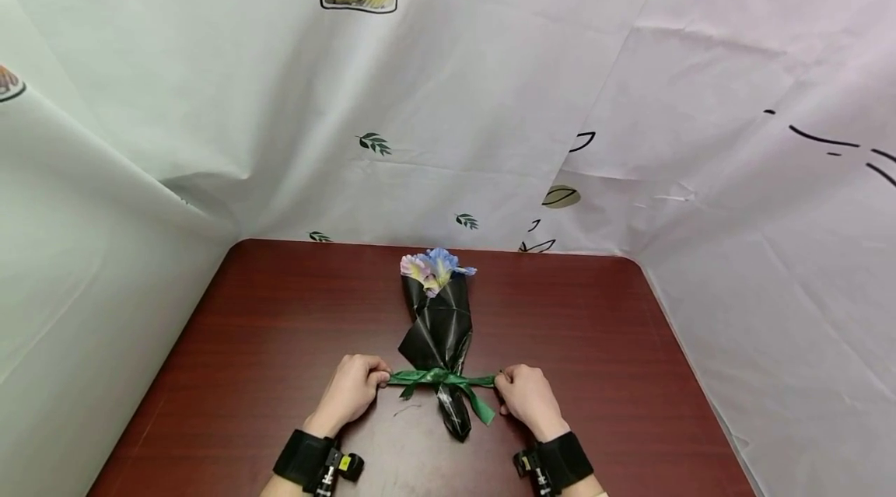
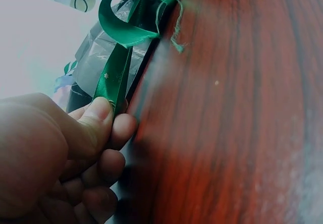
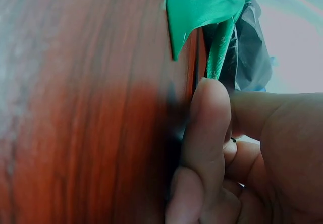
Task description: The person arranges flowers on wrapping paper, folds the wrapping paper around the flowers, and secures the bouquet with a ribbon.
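A bouquet wrapped in black paper (image 1: 439, 330) lies on the table, its blue, pink and yellow flowers (image 1: 435, 270) pointing to the far edge. Round its lower part runs a green ribbon (image 1: 437, 377), knotted at the front with loose tails hanging down. My left hand (image 1: 353, 388) pinches the ribbon on the left between thumb and forefinger; frayed threads (image 2: 177, 32) show beside the knot in the left wrist view. On the other side my right hand (image 1: 526, 397) pinches the ribbon too. Between both hands the ribbon stretches nearly straight across the wrapping.
The brown wooden table (image 1: 294, 302) has rounded far corners. White printed cloth (image 1: 455, 92) hangs behind it and along both sides. A black band with a small camera sits on each wrist. A thin loose thread (image 1: 406, 408) lies near the bouquet.
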The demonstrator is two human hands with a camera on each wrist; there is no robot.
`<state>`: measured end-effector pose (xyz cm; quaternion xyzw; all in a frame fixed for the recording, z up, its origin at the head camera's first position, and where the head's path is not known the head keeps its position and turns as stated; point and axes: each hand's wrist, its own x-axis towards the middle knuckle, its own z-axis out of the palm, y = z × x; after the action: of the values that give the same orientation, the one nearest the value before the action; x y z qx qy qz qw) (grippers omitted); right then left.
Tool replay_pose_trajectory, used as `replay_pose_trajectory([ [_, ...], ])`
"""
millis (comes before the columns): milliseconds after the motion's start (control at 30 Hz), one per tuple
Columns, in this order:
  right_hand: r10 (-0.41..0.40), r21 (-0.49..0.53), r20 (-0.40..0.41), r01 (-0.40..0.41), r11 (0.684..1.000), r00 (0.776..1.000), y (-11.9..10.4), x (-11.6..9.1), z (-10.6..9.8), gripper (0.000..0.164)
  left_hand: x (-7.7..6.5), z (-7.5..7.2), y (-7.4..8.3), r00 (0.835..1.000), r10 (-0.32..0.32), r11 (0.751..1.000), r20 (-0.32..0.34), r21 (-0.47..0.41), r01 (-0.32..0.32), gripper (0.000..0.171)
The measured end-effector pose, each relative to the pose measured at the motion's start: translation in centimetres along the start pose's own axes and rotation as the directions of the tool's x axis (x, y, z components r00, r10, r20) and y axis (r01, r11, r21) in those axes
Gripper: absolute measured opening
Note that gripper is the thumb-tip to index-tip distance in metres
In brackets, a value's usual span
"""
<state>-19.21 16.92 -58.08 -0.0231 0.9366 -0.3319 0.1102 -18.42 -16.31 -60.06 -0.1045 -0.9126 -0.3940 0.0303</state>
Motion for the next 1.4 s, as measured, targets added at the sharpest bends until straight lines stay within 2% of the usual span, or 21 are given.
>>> replay_pose_trajectory([
  [233,0.002,-0.014,-0.032,-0.002,1.0,0.999,0.4,-0.2,-0.1,0.04,0.0,0.1,0.0,0.998,-0.06,0.998,-0.022,0.014,0.061,0.018],
  [400,-0.004,-0.019,-0.075,0.002,1.0,0.997,0.6,-0.1,0.2,0.041,0.5,-0.1,0.0,0.999,-0.048,0.999,0.0,0.003,0.048,0.017],
  [533,0.021,0.055,-0.089,-0.016,0.998,0.996,0.6,0.1,0.3,0.045,1.1,-0.2,0.1,0.999,-0.049,0.998,0.009,-0.033,0.049,0.012],
  [667,0.013,0.163,-0.096,0.003,0.987,0.995,0.3,0.7,0.1,0.045,2.1,-0.1,0.4,0.998,-0.051,0.994,-0.026,-0.093,0.049,0.009],
  [833,-0.02,0.283,-0.081,0.042,0.958,0.997,-0.2,1.3,-0.1,0.04,3.3,0.1,1.2,0.998,-0.014,0.987,-0.067,-0.163,0.003,0.036],
  [900,-0.019,0.306,-0.071,0.04,0.951,0.997,-0.3,1.4,-0.1,0.04,3.4,0.3,1.5,0.996,0.011,0.986,-0.088,-0.164,-0.026,0.048],
  [1000,-0.016,0.303,-0.062,0.034,0.952,0.998,-0.2,1.3,-0.1,0.038,3.2,0.6,1.7,0.987,0.093,0.99,-0.128,-0.096,-0.105,0.051],
  [1100,-0.033,0.274,-0.061,0.048,0.96,0.998,-0.2,1.1,0.0,0.034,2.7,1.0,1.8,0.972,0.198,0.98,-0.13,0.038,-0.195,0.044],
  [1267,-0.075,0.207,-0.058,0.086,0.975,0.995,-0.4,0.9,0.1,0.03,2.0,2.0,2.0,0.952,0.304,0.923,-0.045,0.26,-0.283,0.029],
  [1333,-0.086,0.176,-0.054,0.095,0.98,0.995,-0.5,0.9,0.1,0.029,1.9,2.4,2.1,0.941,0.335,0.898,-0.054,0.32,-0.301,0.02],
  [1400,-0.097,0.151,-0.052,0.104,0.983,0.994,-0.5,0.9,0.1,0.028,1.8,2.6,2.2,0.922,0.377,0.878,-0.093,0.352,-0.323,0.014],
])
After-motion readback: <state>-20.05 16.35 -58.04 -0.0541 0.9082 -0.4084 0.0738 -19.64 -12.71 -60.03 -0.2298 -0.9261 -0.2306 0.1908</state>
